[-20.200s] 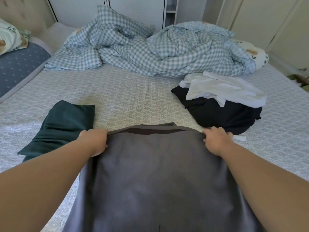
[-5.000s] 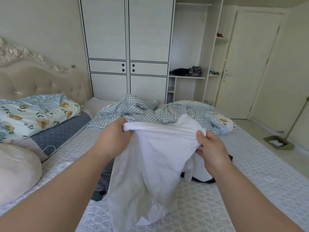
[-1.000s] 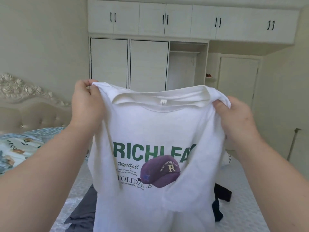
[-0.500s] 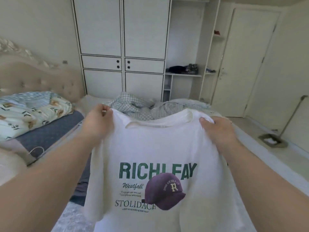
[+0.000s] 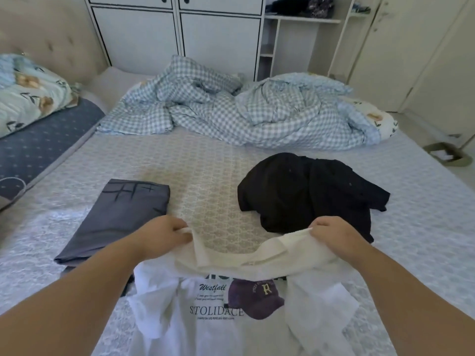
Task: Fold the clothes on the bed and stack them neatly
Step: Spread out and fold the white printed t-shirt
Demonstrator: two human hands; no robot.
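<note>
A white T-shirt (image 5: 218, 312) with green lettering and a purple cap print lies print-up on the near part of the bed (image 5: 205, 165). My left hand (image 5: 164, 235) pinches its left shoulder and my right hand (image 5: 331, 235) pinches its right shoulder, so the neckline sags between them just above the sheet. A folded grey garment (image 5: 120, 214) lies to the left, partly under my left arm. An unfolded black garment (image 5: 308, 194) lies in a heap to the right, just beyond my right hand.
A crumpled blue checked duvet (image 5: 231, 111) fills the far side of the bed. Floral pillows (image 5: 28, 93) and a dark blue mat (image 5: 38, 150) lie at the left. White wardrobes (image 5: 180, 29) and a door stand behind, and a dustpan (image 5: 449, 152) sits on the floor right.
Both hands have lowered the white T-shirt from mid-air onto the bed, keeping hold of its shoulders. The view has tilted down towards the bed.
</note>
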